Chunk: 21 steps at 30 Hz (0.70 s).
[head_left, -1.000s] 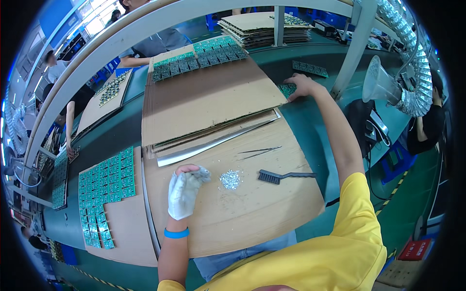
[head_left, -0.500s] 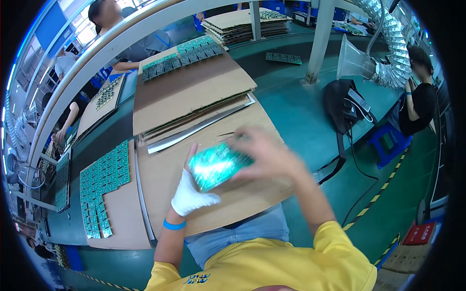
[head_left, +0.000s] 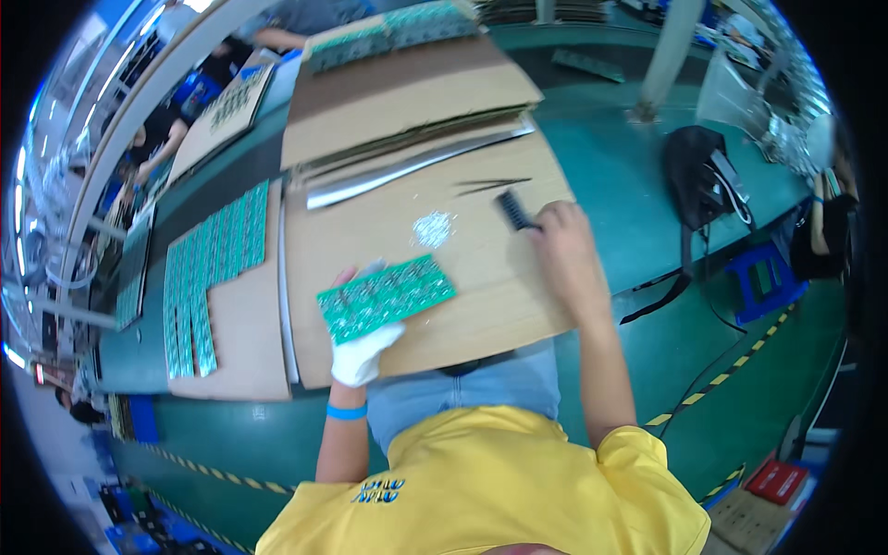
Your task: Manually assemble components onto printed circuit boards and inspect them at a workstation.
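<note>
My left hand, in a white glove with some fingertips bare, grips a green circuit board panel by its left part. The panel is tilted above the cardboard work surface. My bare right hand is at the right of the cardboard, its fingers closed on the handle of a small black brush. The bristles point away toward the upper left. Beyond the panel lies a small heap of shiny bits. Dark tweezers rest just past the brush.
Cardboard sheets are stacked at the back, bearing more panels. Rows of green boards lie on cardboard at left. A black bag sits on the green table at right, near a blue stool and a post.
My right hand has let go of the panel, moved right and taken hold of the brush. The left hand keeps the panel, now turned flatter and lower. The view has shifted.
</note>
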Tool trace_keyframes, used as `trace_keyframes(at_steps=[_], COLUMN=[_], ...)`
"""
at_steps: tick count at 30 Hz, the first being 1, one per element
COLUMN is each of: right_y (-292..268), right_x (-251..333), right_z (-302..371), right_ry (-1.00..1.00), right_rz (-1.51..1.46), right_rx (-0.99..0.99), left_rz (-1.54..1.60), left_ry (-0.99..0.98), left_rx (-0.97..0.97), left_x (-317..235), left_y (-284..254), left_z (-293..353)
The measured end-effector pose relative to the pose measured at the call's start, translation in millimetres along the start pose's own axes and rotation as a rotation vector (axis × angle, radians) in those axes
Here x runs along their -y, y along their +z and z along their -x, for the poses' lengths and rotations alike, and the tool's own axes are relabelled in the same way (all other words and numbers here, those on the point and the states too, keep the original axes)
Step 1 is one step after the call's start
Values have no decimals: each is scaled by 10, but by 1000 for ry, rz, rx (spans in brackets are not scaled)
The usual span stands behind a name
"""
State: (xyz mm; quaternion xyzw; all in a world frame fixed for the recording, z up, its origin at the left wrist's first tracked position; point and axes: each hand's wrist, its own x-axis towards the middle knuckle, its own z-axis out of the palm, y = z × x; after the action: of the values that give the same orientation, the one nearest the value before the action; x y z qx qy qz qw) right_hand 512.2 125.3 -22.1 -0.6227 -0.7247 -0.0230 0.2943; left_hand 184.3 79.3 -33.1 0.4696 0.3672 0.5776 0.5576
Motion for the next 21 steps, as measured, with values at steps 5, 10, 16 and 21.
trace_keyframes(at_steps=[5, 10, 16, 21], right_y=[-102, -52, 104, 47], right_x=[572, 1675, 1750, 1825], right_z=[8, 122, 224, 168], right_ry=[177, -111, -186, -187], right_rz=[-503, -842, -688, -475], right_rx=[25, 133, 186, 45], left_rz=[-57, -49, 27, 23], left_ry=[42, 55, 57, 140], left_rx=[15, 9, -48, -5], left_x=[73, 89, 29, 94], left_y=[-29, -78, -28, -55], left_z=[21, 40, 108, 63])
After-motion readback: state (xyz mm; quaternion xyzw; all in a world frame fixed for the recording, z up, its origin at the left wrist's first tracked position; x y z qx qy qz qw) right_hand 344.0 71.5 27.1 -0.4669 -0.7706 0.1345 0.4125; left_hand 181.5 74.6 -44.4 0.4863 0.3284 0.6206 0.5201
